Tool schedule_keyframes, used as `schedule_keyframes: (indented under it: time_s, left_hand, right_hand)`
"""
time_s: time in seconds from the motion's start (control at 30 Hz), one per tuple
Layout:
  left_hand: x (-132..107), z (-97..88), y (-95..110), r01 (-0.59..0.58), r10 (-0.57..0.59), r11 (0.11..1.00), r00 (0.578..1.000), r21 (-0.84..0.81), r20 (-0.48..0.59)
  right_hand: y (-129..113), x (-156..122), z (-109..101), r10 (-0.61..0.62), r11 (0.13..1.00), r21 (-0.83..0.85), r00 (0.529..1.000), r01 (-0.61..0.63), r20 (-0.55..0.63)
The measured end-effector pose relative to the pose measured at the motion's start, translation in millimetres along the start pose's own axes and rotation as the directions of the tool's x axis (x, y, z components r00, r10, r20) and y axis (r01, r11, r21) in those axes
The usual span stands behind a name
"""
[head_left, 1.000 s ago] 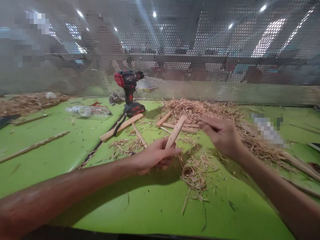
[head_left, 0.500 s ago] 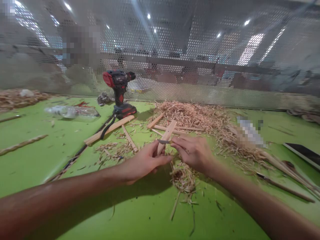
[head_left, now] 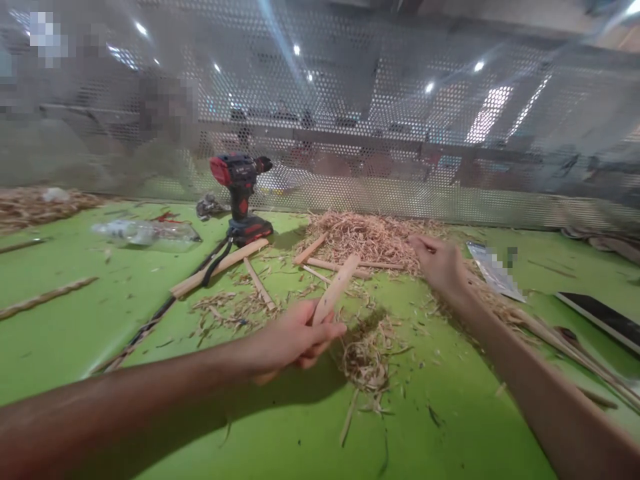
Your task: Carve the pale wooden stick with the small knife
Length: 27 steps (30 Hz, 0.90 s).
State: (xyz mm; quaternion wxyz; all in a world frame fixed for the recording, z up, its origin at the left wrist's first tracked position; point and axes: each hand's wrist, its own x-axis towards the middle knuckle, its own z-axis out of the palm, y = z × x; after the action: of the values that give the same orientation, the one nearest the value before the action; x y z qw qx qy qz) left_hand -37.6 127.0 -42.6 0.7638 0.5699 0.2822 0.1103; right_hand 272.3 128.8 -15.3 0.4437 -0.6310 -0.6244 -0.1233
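Note:
A flat, pale strip of wood (head_left: 340, 287) slants up and away from my left hand (head_left: 300, 337), whose fingers and thumb are closed around its near end. To the right, my right hand (head_left: 443, 263) is raised in front of the pile of wood shavings (head_left: 370, 233), apart from the strip. Its fingers are curled together; whatever they hold, if anything, cannot be made out. Below the strip, a small curl of shavings (head_left: 367, 367) lies on the green tabletop (head_left: 280, 440).
A cordless drill (head_left: 243, 193) stands behind a longer wood piece (head_left: 220, 267). Clear plastic bottles (head_left: 145, 231) lie left. On the right are a plastic packet (head_left: 495, 273), a dark flat device (head_left: 605, 317) and thin sticks (head_left: 575, 347). A perforated metal screen (head_left: 340, 160) closes the back.
My right hand, with a small knife blade showing across the strip earlier, has moved right and away from it. The blade no longer shows. My left hand keeps its grip, slightly lower.

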Motion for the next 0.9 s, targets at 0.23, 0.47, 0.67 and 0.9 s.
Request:
schedule_keyframes:
  time_s: [0.23,0.47,0.67,0.9]
  left_hand:
    - [11.2,-10.8,1.6,-0.007,0.004,0.979,1.000,-0.205,-0.016]
    - [4.6,-5.2,8.9,0.001,0.015,0.956,0.998,-0.294,0.053]
    - [2.2,-5.5,10.5,0.002,0.020,0.965,0.996,-0.262,0.083]
    - [1.6,-1.3,11.0,-0.045,0.053,0.972,0.998,-0.230,0.027]
  right_hand:
    - [-70.6,-38.5,21.4,-0.242,0.957,0.236,0.910,0.167,0.337]
    - [-94.2,-55.8,28.0,-0.459,0.885,0.091,0.820,0.457,0.343]
    - [-97.1,-62.6,28.5,-0.463,0.878,0.050,0.820,0.475,0.336]
    - [-88.0,-61.7,37.5,-0.500,0.858,0.061,0.802,0.509,0.326]
